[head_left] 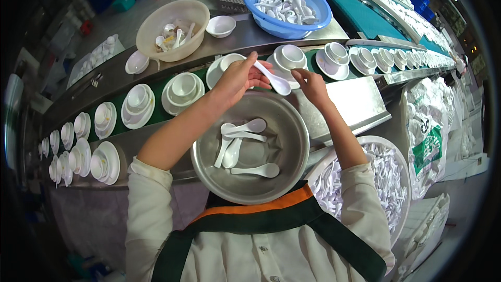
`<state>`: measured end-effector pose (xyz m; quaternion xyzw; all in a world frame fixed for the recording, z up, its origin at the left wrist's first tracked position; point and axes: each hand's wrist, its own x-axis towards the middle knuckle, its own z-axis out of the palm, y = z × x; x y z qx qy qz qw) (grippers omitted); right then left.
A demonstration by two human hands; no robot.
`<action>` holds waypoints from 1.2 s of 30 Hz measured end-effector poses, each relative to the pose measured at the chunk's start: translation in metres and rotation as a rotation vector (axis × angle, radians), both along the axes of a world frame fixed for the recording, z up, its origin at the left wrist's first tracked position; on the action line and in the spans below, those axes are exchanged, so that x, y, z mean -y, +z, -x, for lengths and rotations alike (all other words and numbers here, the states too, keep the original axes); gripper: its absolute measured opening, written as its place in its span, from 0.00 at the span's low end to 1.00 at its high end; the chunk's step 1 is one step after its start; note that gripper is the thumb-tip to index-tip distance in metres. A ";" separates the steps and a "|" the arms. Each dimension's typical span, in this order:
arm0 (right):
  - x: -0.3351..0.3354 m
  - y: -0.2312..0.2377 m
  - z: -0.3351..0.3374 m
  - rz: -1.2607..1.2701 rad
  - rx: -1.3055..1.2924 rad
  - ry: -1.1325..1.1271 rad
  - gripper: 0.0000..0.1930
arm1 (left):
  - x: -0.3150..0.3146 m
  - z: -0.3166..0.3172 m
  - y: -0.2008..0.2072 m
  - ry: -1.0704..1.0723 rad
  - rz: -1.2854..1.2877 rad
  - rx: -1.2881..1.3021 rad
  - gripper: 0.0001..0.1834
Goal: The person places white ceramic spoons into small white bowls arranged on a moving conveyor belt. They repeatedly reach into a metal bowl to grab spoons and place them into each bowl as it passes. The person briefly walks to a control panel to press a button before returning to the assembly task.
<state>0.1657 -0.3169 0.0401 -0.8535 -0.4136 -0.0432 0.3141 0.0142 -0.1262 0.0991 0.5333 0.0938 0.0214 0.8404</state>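
My left hand [237, 77] grips a white soup spoon [280, 86] near the end of its handle, with the bowl pointing down to the right. This spoon is above the far rim of a round metal basin [198, 162]. In the basin lie several more white soup spoons [262, 170]. To the right of the held spoon, my right hand [313, 87] has its fingers curled and pinched together; what they hold, if anything, is hidden. Just beyond it on the green belt stands a set of white bowls and plates [290, 57].
More stacked dish sets [182, 87] line the curving green belt [163, 114]. Behind it stand a cream basin [143, 39] with spoons and scraps, a small bowl [221, 26] and a blue basin [324, 20] of spoons. A white tub [403, 177] full of spoons sits at my right.
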 end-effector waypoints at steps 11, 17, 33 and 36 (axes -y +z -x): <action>0.044 -0.007 -0.042 -0.237 -0.589 -0.137 0.12 | 0.015 0.013 0.011 -0.034 -0.921 0.037 0.26; 0.055 -0.048 -0.073 -0.316 -0.680 -0.246 0.18 | 0.029 0.074 -0.023 -0.641 -1.895 0.020 0.29; 0.035 0.088 0.083 -0.050 -0.197 0.523 0.13 | 0.020 0.045 0.028 -0.647 -0.957 0.011 0.13; 0.045 0.084 0.064 -0.072 -0.471 0.401 0.12 | 0.009 0.046 0.018 -0.564 -0.860 -0.046 0.12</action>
